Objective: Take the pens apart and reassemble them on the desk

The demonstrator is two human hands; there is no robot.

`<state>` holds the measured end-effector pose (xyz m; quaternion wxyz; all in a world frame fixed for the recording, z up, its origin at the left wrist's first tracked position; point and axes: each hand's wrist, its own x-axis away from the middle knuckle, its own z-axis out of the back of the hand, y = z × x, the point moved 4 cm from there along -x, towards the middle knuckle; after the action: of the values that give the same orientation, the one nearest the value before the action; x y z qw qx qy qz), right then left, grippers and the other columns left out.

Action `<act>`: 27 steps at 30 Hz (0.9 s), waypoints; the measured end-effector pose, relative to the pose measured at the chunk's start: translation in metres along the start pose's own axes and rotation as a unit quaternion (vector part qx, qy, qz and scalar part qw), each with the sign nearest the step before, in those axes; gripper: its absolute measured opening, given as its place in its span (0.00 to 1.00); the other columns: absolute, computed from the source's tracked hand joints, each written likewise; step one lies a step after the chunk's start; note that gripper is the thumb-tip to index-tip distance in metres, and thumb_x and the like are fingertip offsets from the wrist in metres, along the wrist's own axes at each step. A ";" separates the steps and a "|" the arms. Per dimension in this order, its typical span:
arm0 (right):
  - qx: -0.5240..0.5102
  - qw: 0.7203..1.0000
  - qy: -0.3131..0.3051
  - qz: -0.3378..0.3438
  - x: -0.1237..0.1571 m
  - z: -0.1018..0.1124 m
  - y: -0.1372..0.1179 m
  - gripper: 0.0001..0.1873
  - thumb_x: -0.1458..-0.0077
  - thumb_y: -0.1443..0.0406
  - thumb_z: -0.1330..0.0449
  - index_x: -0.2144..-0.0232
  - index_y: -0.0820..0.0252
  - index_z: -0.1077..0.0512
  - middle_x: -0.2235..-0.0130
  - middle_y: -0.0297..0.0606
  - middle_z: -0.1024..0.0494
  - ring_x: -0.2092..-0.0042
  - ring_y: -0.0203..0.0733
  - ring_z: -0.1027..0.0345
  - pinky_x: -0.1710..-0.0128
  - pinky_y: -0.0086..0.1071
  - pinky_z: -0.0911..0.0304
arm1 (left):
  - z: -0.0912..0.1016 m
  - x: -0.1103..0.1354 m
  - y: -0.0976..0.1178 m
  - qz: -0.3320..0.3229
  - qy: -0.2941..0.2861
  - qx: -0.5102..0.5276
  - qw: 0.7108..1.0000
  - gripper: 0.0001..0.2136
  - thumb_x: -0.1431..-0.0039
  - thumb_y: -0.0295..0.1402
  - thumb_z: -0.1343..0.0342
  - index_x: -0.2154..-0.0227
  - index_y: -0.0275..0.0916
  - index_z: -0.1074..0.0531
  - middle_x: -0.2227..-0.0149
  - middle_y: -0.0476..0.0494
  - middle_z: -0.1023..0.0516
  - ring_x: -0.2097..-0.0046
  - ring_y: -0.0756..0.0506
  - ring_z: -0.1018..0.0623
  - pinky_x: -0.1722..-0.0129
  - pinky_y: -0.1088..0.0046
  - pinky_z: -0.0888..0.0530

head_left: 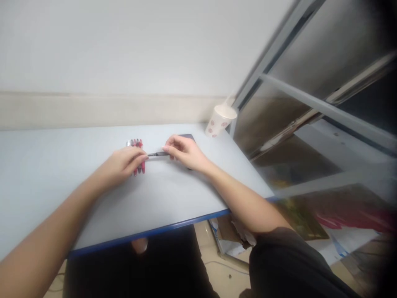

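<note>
Nearest, a dark-clothed knee (279, 265) shows below the blue edge of the pale desk (149, 231), with flattened cardboard (226, 236) on the floor beyond it. Both bare forearms reach forward across the desktop and converge at its middle. A slim dark pen with a metallic section (158, 154) lies crosswise between the hands, its long axis running left to right, nearly square to the forearms. The right hand (184, 151) is closed in a pinch on the pen's right end, so it is the nearer hand. The left hand (120, 163) is curled, with its fingertips at or just beside the pen's left end; whether it grips cannot be told. Under that hand lies a bundle of red and dark pens (136, 145), pointing away from the person. Past the right hand, a dark flat device, perhaps a phone (187, 136), lies partly hidden. Farther on, a patterned paper cup (221, 120) lies tilted at the desk's back corner, against the wall (108, 49).
</note>
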<state>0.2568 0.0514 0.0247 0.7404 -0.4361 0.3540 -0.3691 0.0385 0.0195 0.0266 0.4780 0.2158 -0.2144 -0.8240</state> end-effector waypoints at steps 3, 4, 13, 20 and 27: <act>0.043 0.999 0.015 -0.025 0.001 0.000 0.001 0.21 0.35 0.49 0.38 0.70 0.58 0.30 0.74 0.32 0.24 0.72 0.36 0.31 0.65 0.33 0.37 | -0.001 0.000 0.000 0.014 -0.006 0.005 1.000 0.21 0.28 0.46 0.57 0.71 0.42 0.26 0.72 0.47 0.24 0.69 0.44 0.25 0.62 0.67 0.29; 0.046 0.998 0.018 -0.033 0.002 0.001 0.002 0.21 0.35 0.49 0.38 0.70 0.59 0.30 0.74 0.32 0.24 0.72 0.36 0.31 0.65 0.33 0.37 | -0.002 0.001 0.001 0.018 -0.008 0.008 1.000 0.21 0.28 0.46 0.56 0.71 0.42 0.27 0.73 0.47 0.25 0.69 0.45 0.25 0.63 0.67 0.30; -0.184 0.977 0.104 -0.026 -0.005 0.004 0.016 0.22 0.53 0.58 0.24 0.58 0.56 0.27 0.60 0.36 0.20 0.58 0.39 0.24 0.58 0.33 0.28 | -0.002 0.001 0.000 -0.026 0.030 0.011 0.999 0.19 0.26 0.43 0.54 0.69 0.42 0.25 0.71 0.47 0.23 0.65 0.44 0.25 0.57 0.67 0.28; -0.142 0.966 0.213 0.021 0.003 0.009 -0.001 0.18 0.47 0.56 0.28 0.60 0.54 0.29 0.57 0.39 0.20 0.55 0.42 0.24 0.48 0.41 0.26 | -0.002 0.000 -0.006 -0.028 0.060 0.000 0.998 0.15 0.27 0.42 0.51 0.64 0.42 0.24 0.67 0.46 0.20 0.65 0.44 0.24 0.58 0.65 0.27; -0.121 0.960 0.252 0.037 0.003 0.018 0.000 0.16 0.45 0.56 0.30 0.60 0.53 0.30 0.59 0.38 0.21 0.55 0.42 0.23 0.49 0.40 0.25 | 0.001 -0.001 -0.005 -0.045 0.067 -0.027 0.996 0.17 0.27 0.42 0.52 0.66 0.42 0.22 0.66 0.44 0.19 0.62 0.42 0.23 0.55 0.63 0.28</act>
<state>0.2728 0.0558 0.0311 0.5823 -0.4020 0.5866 -0.3940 0.0346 0.0231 0.0248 0.4597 0.2665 -0.1500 -0.8338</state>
